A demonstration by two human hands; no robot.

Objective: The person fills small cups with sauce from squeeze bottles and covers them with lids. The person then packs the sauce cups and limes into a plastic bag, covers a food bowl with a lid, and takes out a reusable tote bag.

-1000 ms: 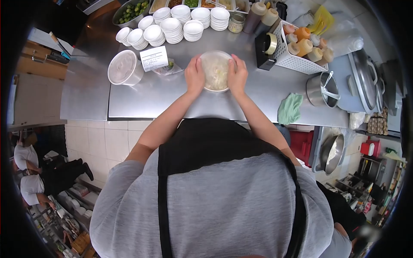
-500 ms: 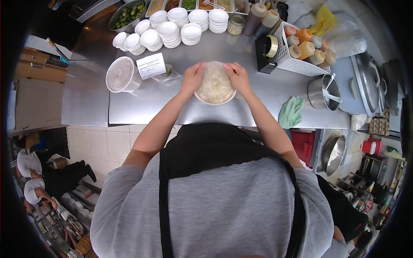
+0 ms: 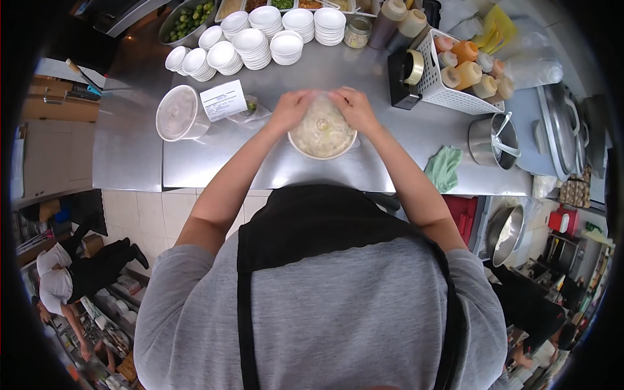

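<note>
A round white bowl [image 3: 322, 135] with a clear lid and pale food inside stands near the front edge of the steel counter [image 3: 227, 156]. My left hand [image 3: 292, 109] is closed on its upper left rim, and my right hand [image 3: 354, 109] grips the upper right rim. Fingertips of both hands lie close together at the bowl's far edge, slightly blurred. To the left are a lidded white tub [image 3: 179, 112], a printed paper slip [image 3: 223, 101] and a small clear bag with green pieces [image 3: 250, 110].
Stacked white dishes [image 3: 252, 45] and a bowl of green fruit [image 3: 188, 23] stand at the back. Rightward are a tape dispenser [image 3: 404, 81], a basket of bottles [image 3: 448, 94], a green cloth [image 3: 444, 169] and a metal pot [image 3: 484, 143]. Other people [image 3: 62, 283] work behind.
The bowl has come nearer to my body. Both hands have slid round to its far side, with their fingertips closer together.
</note>
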